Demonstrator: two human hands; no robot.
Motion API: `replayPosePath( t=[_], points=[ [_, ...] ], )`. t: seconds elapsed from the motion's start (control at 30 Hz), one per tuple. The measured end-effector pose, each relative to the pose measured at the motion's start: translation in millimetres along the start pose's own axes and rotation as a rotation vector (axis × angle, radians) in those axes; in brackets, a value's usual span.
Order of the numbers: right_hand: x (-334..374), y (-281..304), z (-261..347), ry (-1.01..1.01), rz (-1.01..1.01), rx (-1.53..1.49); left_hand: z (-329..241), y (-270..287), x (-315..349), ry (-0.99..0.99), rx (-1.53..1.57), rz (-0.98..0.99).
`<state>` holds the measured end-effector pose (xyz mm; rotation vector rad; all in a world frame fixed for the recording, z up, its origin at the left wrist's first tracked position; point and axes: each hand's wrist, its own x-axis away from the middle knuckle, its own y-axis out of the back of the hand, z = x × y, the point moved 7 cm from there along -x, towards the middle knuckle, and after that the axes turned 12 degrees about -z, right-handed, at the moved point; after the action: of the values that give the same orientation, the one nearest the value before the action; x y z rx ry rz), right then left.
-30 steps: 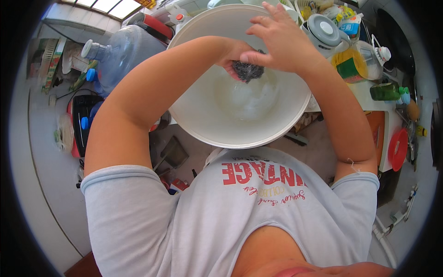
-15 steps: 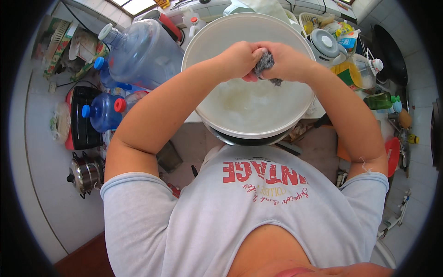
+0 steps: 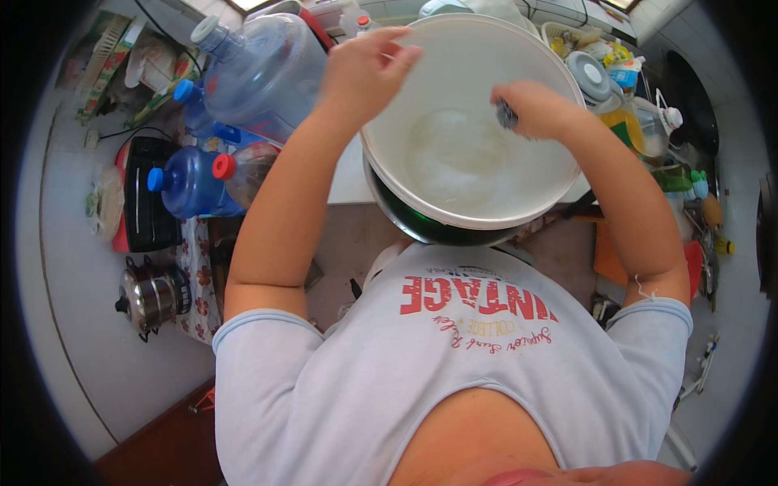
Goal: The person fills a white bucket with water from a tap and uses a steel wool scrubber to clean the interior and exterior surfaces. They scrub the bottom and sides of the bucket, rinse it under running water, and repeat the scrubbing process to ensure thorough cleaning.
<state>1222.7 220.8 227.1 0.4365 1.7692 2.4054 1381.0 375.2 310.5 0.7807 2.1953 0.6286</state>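
A large round white bucket (image 3: 474,217) stands tilted toward me, with a cloudy, pale wet patch (image 3: 458,150) on its inside bottom. My right hand (image 3: 539,111) is inside the bucket's mouth by the right wall, its fingers wrapped round a crumpled dark grey wad (image 3: 506,114); whether this is a rag or a scouring pad I cannot tell. Up at the bucket's left rim, my left hand (image 3: 365,73) is raised with thumb and fingers apart and nothing in it. A metal basin (image 3: 397,212) shows beneath the bucket, mostly hidden by it.
Left of the bucket stand a big clear water jug (image 3: 263,77), a blue jug (image 3: 194,180) and a red-capped bottle (image 3: 247,172). A steel pot (image 3: 147,298) is farther left. On the right are an oil bottle (image 3: 640,130), a green bottle (image 3: 673,176) and a black wok (image 3: 689,101).
My hands were together on the grey wad over the bucket. The left has let go and moved up-left, opening; the right has carried the wad rightward. The bucket sits farther right in view.
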Motion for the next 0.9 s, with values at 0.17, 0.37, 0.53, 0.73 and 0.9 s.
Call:
replayPosePath(
  t=[0.17, 0.37, 0.53, 0.73, 0.9],
  points=[
    [7.7, 42.2, 5.6, -0.021, -0.185, -0.112, 39.9, 28.8, 19.3, -0.034, -0.104, -0.299],
    [20.0, 10.5, -18.0, -0.168, -0.036, -0.054, 86.6, 4.8, 51.5, 0.38, 0.124, -0.025],
    [64.4, 89.2, -14.5, 0.089, -0.784, -0.044, 75.6, -2.2, 67.7, 0.69, 0.362, 0.105],
    [101.4, 79.7, -38.6, -0.493, -0.48, -0.928, 81.6, -13.3, 85.8, 0.824, 0.519, 0.146],
    [106.7, 69.8, -66.0, -0.549, -0.338, -1.048, 87.2, -25.2, 86.3, 0.78, 0.716, 0.046]
  ],
)
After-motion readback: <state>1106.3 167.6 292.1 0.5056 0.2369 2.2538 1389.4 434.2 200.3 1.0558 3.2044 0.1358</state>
